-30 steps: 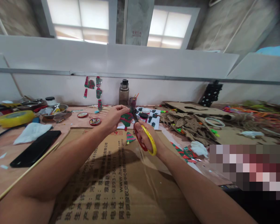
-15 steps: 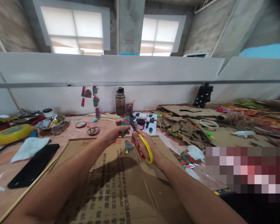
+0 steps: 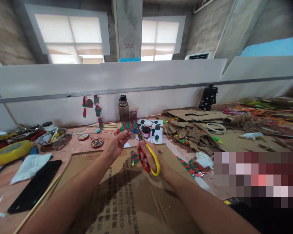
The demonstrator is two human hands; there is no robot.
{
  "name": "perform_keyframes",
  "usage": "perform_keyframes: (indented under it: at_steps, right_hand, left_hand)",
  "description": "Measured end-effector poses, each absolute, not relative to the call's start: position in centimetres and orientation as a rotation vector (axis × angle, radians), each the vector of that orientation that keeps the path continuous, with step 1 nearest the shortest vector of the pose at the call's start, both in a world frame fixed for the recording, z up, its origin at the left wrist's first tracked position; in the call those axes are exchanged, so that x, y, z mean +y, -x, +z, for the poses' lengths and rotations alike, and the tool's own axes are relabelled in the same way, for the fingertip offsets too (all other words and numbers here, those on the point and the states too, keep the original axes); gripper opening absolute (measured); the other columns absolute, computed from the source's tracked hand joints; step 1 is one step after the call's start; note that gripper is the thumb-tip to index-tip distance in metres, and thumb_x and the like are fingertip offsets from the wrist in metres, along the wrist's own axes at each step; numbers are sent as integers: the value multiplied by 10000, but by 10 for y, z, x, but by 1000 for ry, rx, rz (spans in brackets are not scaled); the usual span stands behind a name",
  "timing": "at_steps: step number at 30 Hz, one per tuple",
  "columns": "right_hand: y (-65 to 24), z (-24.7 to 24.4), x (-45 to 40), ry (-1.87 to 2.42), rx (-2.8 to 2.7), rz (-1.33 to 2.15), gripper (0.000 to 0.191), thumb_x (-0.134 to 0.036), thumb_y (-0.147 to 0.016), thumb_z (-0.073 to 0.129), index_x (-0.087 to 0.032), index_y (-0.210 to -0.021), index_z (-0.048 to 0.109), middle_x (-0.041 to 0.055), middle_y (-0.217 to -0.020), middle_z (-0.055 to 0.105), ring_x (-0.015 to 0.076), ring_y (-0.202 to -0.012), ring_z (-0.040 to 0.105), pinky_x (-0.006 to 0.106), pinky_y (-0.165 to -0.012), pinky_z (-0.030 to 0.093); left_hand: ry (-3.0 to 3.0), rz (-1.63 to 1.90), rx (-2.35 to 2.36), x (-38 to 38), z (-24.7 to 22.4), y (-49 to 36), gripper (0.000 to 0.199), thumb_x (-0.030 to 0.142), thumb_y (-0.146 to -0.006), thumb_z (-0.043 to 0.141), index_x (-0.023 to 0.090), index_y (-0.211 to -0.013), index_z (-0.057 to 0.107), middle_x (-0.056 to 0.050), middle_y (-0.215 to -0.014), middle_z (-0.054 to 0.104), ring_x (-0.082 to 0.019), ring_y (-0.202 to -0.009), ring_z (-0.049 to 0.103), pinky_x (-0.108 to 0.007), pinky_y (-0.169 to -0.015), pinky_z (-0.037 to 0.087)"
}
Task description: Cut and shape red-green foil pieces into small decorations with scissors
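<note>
Between the fingers of my left hand (image 3: 117, 142) is a green-and-red patterned cut-out piece (image 3: 126, 127), held up above the far edge of the cardboard sheet (image 3: 146, 201). My right hand (image 3: 150, 156) grips a pair of scissors (image 3: 157, 167) with one yellow and one red handle loop. The blades point up and away, just right of the patterned piece and apart from it. On the cardboard, below and between my hands, lies a small green-and-red triangular piece (image 3: 134, 158).
Past my hands stand paint jars (image 3: 146, 132) on a printed sheet and a bottle (image 3: 123, 109). To the left are a phone (image 3: 35, 186), a tissue (image 3: 30, 166), yellow tape (image 3: 12, 151) and a dish of beads (image 3: 97, 143). Brown cut scraps (image 3: 185, 133) heap up at right.
The patterned piece in my left hand has moved left, away from the scissor blades, and turned more sideways. My right hand still holds the scissors. The head view has shifted slightly.
</note>
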State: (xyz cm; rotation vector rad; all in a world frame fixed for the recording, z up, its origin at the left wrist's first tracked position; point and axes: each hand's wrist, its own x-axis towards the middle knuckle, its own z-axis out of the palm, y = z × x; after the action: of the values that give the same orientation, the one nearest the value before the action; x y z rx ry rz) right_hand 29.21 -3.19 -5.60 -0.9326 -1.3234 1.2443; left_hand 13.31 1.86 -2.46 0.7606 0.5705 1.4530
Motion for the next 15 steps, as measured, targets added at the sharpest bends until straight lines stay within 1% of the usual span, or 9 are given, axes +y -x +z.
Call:
perform_keyframes:
  at_steps: [3,6,9,12,15]
  right_hand:
    - [-290,-56,-32,917,-1305,1261,688,-919,-772,514,-234,-801,453,-113,-510,397,59,-305,327,193,-277,318]
    - [-289,-59,-31,886,-1306,1242,660,-885,-796,537,-233,-786,437,-108,-513,407,54,-307,327,183,-275,314]
    - [-289,-63,-29,877,-1304,1248,623,-842,-818,568,-234,-793,436,-111,-512,408,51,-302,320,181,-272,315]
    - [-288,-61,-29,880,-1290,1244,637,-863,-804,554,-237,-796,432,-109,-513,416,54,-302,323,183,-269,316]
    - [-287,-54,-32,888,-1281,1262,661,-897,-766,544,-246,-798,433,-112,-486,402,65,-293,316,193,-260,302]
  left_hand:
    - [-729,1498,502,12,-28,-149,422,80,-577,915,178,-840,601,-13,-808,751,-157,-818,745,-236,-764,561]
    - [-709,1575,484,11,-26,-163,376,96,-617,908,165,-840,613,-11,-798,747,-139,-777,732,-248,-780,557]
    - [-620,1659,506,12,-19,-174,335,97,-667,881,170,-800,582,8,-747,720,-118,-715,711,-236,-738,540]
    - [-562,1668,525,14,-11,-182,293,96,-709,848,168,-797,578,8,-732,703,-100,-679,688,-214,-695,520]
    - [-543,1673,537,15,-5,-190,296,102,-686,855,162,-780,582,28,-688,666,-72,-613,638,-186,-633,482]
